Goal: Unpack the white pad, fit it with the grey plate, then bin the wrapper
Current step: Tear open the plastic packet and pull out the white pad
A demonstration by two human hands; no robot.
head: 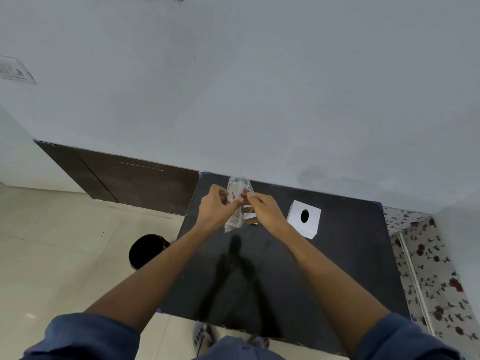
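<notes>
Over the far half of the black counter, both arms reach out from blue sleeves, and the hands meet right above it near the wall. On the floor to the left of the counter sits a round black bin, well apart from the hands. To the right on the counter there's a white box with a dark oval hole in its top, near the right hand but not touching it.

Between the two hands is the clear wrapper, held roughly upright off the counter, crinkly, with some red print on it. The white pad seems to be still inside, though it's hard to make out through the plastic. The left hand is curled around the wrapper's left edge, thumb and fingers pinching it around the middle. The right hand pinches the wrapper's right edge up near the top, fingers pressed together on the plastic. Just below the right hand something small and white peeks out on the counter; can't tell what it is.
</notes>
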